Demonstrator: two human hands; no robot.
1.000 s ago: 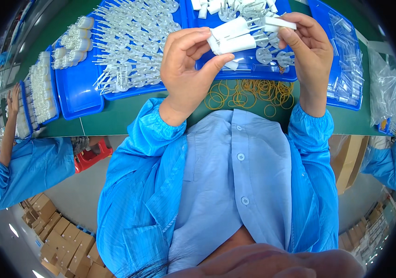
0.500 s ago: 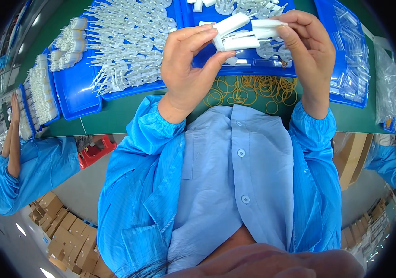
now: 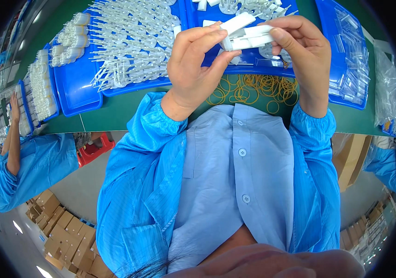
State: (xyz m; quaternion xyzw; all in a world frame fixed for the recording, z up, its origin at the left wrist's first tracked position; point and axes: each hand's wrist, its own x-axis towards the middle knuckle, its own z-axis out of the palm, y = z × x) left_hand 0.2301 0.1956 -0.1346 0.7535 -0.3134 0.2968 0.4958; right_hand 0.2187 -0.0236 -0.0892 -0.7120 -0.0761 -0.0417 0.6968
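In front of my chest, above a blue tray [image 3: 281, 70], my left hand [image 3: 193, 69] pinches the base of a white plastic piece with thin prongs. White foam-like sleeves [image 3: 237, 22] cover some of its prongs. My right hand [image 3: 307, 58] is closed, thumb against fingers, on another white sleeve [image 3: 259, 31]. That sleeve's far end meets the prongs of the piece in my left hand. How far it sits over them I cannot tell. Yellow rubber bands [image 3: 262, 88] lie on the green table below my hands.
A blue tray of many pronged white pieces [image 3: 133, 51] stands at left. Bundled white pieces [image 3: 70, 44] lie beyond it. At right are a tray of clear plastic pieces [image 3: 353, 65] and a plastic bag [image 3: 388, 88]. A co-worker's sleeve [image 3: 33, 160] and a red stool [image 3: 96, 149] are at far left.
My left hand has shifted slightly right and my right hand slightly left. The right hand's sleeve, earlier farther out near the prong tips, now overlaps the piece more closely.
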